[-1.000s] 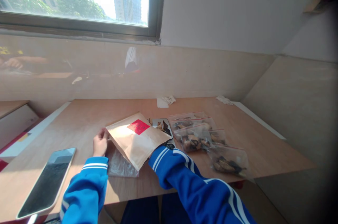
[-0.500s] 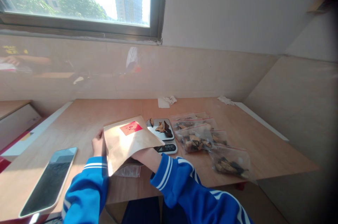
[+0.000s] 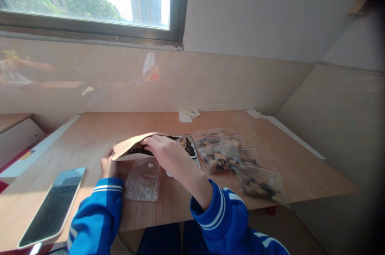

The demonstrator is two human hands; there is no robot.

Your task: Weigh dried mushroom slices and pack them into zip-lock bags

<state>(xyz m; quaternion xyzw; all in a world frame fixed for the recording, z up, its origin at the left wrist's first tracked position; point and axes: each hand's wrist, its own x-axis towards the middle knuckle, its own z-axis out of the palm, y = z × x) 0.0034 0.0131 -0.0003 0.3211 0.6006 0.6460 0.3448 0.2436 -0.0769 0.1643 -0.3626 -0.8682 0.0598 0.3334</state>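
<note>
A brown paper pouch (image 3: 128, 147) is held level above the wooden table (image 3: 99, 130), its open mouth facing me with dark pieces inside. My left hand (image 3: 107, 163) grips its left end. My right hand (image 3: 166, 154) curls over the pouch's right edge, fingers at the opening. Under the pouch lies an empty clear zip bag (image 3: 143, 179). Just behind my right hand a small scale (image 3: 190, 146) carries a few dark dried pieces.
Several clear zip bags (image 3: 228, 154) filled with dried pieces lie to the right of the scale, one (image 3: 261, 185) near the front edge. A smartphone (image 3: 52, 207) lies at the front left. Crumpled white paper (image 3: 189, 114) sits by the back wall.
The pouch has tipped from upright, label toward me, to level with its mouth open. My right hand came out from beneath it and now sits on top at the opening.
</note>
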